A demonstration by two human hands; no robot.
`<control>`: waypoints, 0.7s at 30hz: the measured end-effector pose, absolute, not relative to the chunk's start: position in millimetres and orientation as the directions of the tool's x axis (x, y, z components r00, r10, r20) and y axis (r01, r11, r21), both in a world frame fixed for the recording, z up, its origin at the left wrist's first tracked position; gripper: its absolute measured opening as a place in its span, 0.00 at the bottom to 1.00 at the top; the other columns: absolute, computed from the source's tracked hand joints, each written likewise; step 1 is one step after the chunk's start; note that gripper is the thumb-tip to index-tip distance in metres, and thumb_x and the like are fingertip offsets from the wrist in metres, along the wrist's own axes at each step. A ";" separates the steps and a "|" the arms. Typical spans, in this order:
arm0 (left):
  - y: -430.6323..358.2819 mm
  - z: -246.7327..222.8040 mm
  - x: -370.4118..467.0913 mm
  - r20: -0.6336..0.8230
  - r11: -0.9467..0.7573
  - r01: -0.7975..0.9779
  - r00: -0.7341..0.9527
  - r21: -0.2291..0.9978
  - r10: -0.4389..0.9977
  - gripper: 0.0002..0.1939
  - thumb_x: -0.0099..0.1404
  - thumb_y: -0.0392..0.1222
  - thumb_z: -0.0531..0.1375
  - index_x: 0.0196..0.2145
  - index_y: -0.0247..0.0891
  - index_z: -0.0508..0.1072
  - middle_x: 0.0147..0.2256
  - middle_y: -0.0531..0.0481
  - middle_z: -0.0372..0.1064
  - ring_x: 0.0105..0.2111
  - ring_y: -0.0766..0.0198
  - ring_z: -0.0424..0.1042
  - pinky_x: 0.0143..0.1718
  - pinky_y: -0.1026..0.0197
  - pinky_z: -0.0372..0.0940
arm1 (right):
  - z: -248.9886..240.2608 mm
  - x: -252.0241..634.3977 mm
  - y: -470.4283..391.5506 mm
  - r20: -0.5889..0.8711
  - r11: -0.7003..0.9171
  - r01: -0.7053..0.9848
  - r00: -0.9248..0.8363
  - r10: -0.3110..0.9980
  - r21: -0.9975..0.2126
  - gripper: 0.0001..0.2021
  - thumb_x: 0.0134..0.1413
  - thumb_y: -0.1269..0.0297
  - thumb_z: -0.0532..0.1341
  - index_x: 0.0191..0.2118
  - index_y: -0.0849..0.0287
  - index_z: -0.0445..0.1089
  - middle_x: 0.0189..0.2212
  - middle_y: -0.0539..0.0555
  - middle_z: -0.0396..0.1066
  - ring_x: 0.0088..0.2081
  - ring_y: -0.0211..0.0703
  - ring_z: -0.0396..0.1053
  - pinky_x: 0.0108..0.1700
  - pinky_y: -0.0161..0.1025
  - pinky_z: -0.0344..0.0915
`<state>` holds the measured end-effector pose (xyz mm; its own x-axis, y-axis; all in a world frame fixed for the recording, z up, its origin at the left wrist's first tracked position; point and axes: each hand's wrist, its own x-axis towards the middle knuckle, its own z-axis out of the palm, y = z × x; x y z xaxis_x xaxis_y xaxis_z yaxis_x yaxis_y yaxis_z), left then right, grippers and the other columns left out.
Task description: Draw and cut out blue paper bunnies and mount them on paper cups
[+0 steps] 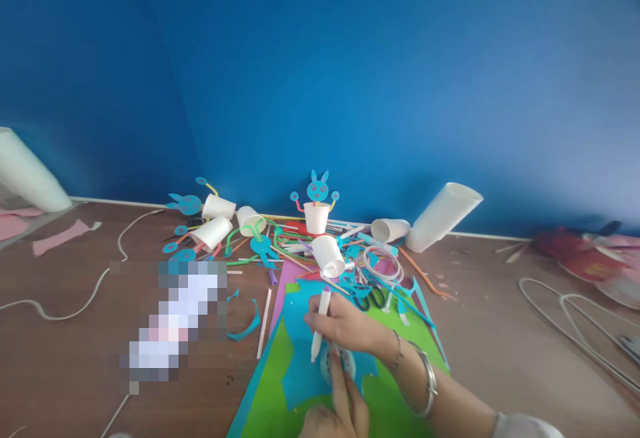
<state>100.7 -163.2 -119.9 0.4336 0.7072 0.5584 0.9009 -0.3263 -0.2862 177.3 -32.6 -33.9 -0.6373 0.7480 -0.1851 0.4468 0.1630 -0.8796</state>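
**A:** ok what are the hands up to here?

**B:** Right hand (345, 321) has a white marker (321, 325) pinched in its fingers, purple end up, other end angled down. Left hand (340, 418) is at the bottom edge with a couple of fingers stretched onto a round pale disc (326, 366). The rest of that hand is partly cut off, so I can't tell how wide or narrow it is.

**A:** is the marker drawing?

**B:** Its lower end is just beside the disc's left edge, over blue paper (303, 365). Can't tell if it's touching. The disc is lying on that same blue sheet, and there's green paper (265, 385) under it.

**A:** and further out?

**B:** Right past the knuckles, black-handled scissors (370, 299) and a loopy pale coil (383, 265). A white cup (329, 256) lies tipped over just beyond the marker. Behind it, another cup (317, 218) stands upright with a blue bunny head (317, 191) above it and bent straw arms out the sides, a little blue round on each. More tipped cups off to the left, some with blue cutouts.

**A:** edges?

**B:** A big white tube (443, 218) leans to the right near the blue wall (320, 91). On the left, a white cable (90, 298) snakes over the brown surface, next to a pixelated patch I can't read.
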 end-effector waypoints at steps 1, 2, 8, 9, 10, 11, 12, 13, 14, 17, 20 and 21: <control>-163.6 -121.2 100.4 0.556 -0.327 0.899 0.438 -0.293 0.707 0.08 0.59 0.39 0.59 0.37 0.36 0.73 0.39 0.38 0.77 0.08 0.75 0.60 0.12 0.69 0.55 | -36.2 177.5 -32.6 -0.207 0.108 0.435 -0.615 0.761 -0.894 0.12 0.52 0.66 0.54 0.19 0.57 0.55 0.15 0.43 0.55 0.19 0.32 0.54 0.22 0.31 0.53; -164.1 -121.9 100.2 0.551 -0.326 0.895 0.445 -0.304 0.706 0.09 0.59 0.40 0.59 0.37 0.36 0.73 0.40 0.37 0.77 0.09 0.75 0.60 0.12 0.69 0.55 | -38.5 178.2 -32.8 -0.219 0.069 0.423 -0.593 0.775 -0.904 0.12 0.52 0.66 0.54 0.20 0.57 0.56 0.15 0.43 0.56 0.19 0.32 0.55 0.22 0.31 0.54; -166.3 -115.6 98.3 0.498 -0.320 0.860 0.495 -0.397 0.712 0.14 0.59 0.41 0.57 0.42 0.34 0.72 0.42 0.31 0.75 0.10 0.74 0.59 0.13 0.68 0.54 | -41.4 185.1 -35.7 -0.170 0.120 0.411 -0.602 0.781 -0.904 0.12 0.51 0.67 0.55 0.20 0.57 0.55 0.15 0.42 0.53 0.20 0.32 0.52 0.22 0.30 0.52; -166.6 -114.4 97.9 0.488 -0.322 0.857 0.499 -0.403 0.716 0.14 0.59 0.41 0.57 0.42 0.34 0.71 0.42 0.31 0.75 0.10 0.74 0.59 0.13 0.67 0.54 | -39.2 185.0 -35.9 -0.164 0.156 0.427 -0.622 0.765 -0.891 0.12 0.51 0.67 0.55 0.19 0.58 0.55 0.15 0.42 0.52 0.20 0.32 0.51 0.22 0.30 0.51; -166.8 -113.7 97.5 0.479 -0.326 0.853 0.503 -0.407 0.720 0.15 0.59 0.41 0.57 0.43 0.33 0.71 0.41 0.30 0.75 0.10 0.74 0.59 0.14 0.67 0.54 | -36.5 184.3 -36.1 -0.163 0.193 0.446 -0.643 0.748 -0.874 0.13 0.51 0.68 0.55 0.19 0.58 0.54 0.15 0.42 0.52 0.20 0.31 0.51 0.22 0.30 0.50; -167.0 -113.4 97.3 0.470 -0.330 0.851 0.507 -0.409 0.723 0.15 0.59 0.41 0.57 0.44 0.33 0.71 0.41 0.30 0.75 0.10 0.74 0.59 0.14 0.67 0.55 | -33.6 183.2 -36.3 -0.167 0.229 0.466 -0.665 0.728 -0.855 0.13 0.51 0.68 0.56 0.19 0.58 0.54 0.15 0.42 0.52 0.20 0.31 0.50 0.22 0.31 0.49; -167.2 -113.6 97.3 0.462 -0.335 0.849 0.508 -0.408 0.727 0.16 0.59 0.41 0.57 0.44 0.32 0.71 0.41 0.30 0.75 0.10 0.74 0.59 0.14 0.67 0.55 | -30.6 181.6 -36.5 -0.177 0.261 0.486 -0.684 0.708 -0.834 0.13 0.51 0.69 0.56 0.19 0.58 0.54 0.15 0.42 0.52 0.20 0.31 0.50 0.22 0.31 0.49; -167.4 -114.1 97.3 0.457 -0.337 0.850 0.508 -0.405 0.730 0.17 0.59 0.42 0.57 0.45 0.32 0.70 0.41 0.30 0.75 0.10 0.74 0.59 0.14 0.67 0.55 | -27.9 179.8 -36.7 -0.191 0.289 0.505 -0.700 0.688 -0.813 0.13 0.51 0.69 0.56 0.19 0.58 0.54 0.15 0.41 0.51 0.20 0.31 0.49 0.22 0.31 0.48; -167.6 -114.7 97.5 0.454 -0.337 0.852 0.505 -0.401 0.734 0.18 0.60 0.42 0.56 0.46 0.33 0.70 0.41 0.30 0.75 0.11 0.74 0.60 0.15 0.67 0.56 | -25.8 177.9 -36.9 -0.208 0.316 0.523 -0.716 0.666 -0.791 0.13 0.51 0.69 0.56 0.19 0.58 0.54 0.14 0.41 0.51 0.19 0.31 0.49 0.22 0.31 0.48; -168.0 -116.2 98.1 0.455 -0.339 0.858 0.497 -0.387 0.739 0.18 0.60 0.42 0.56 0.47 0.33 0.70 0.40 0.31 0.75 0.12 0.73 0.61 0.16 0.67 0.57 | -23.5 173.1 -37.6 -0.242 0.410 0.564 -0.752 0.613 -0.717 0.15 0.51 0.67 0.56 0.18 0.58 0.52 0.14 0.41 0.49 0.19 0.31 0.48 0.23 0.32 0.47; -167.8 -115.7 97.6 0.450 -0.355 0.853 0.508 -0.383 0.735 0.16 0.60 0.41 0.56 0.45 0.33 0.71 0.39 0.32 0.75 0.11 0.73 0.61 0.15 0.67 0.56 | -24.6 170.0 -37.8 -0.255 0.496 0.587 -0.771 0.583 -0.640 0.16 0.51 0.65 0.57 0.17 0.58 0.53 0.14 0.42 0.50 0.19 0.31 0.49 0.24 0.32 0.48; -167.7 -115.2 97.3 0.447 -0.359 0.850 0.512 -0.385 0.733 0.16 0.60 0.41 0.56 0.44 0.33 0.71 0.38 0.32 0.76 0.11 0.73 0.61 0.15 0.67 0.56 | -24.7 169.1 -37.7 -0.258 0.519 0.592 -0.774 0.578 -0.617 0.15 0.51 0.65 0.56 0.17 0.59 0.54 0.14 0.43 0.50 0.19 0.32 0.49 0.23 0.32 0.47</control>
<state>97.3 -167.7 -115.2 0.5120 0.7333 0.4473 0.8504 -0.3591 -0.3846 169.1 -37.7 -24.7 -0.7743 0.5780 -0.2577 0.5924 0.5186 -0.6165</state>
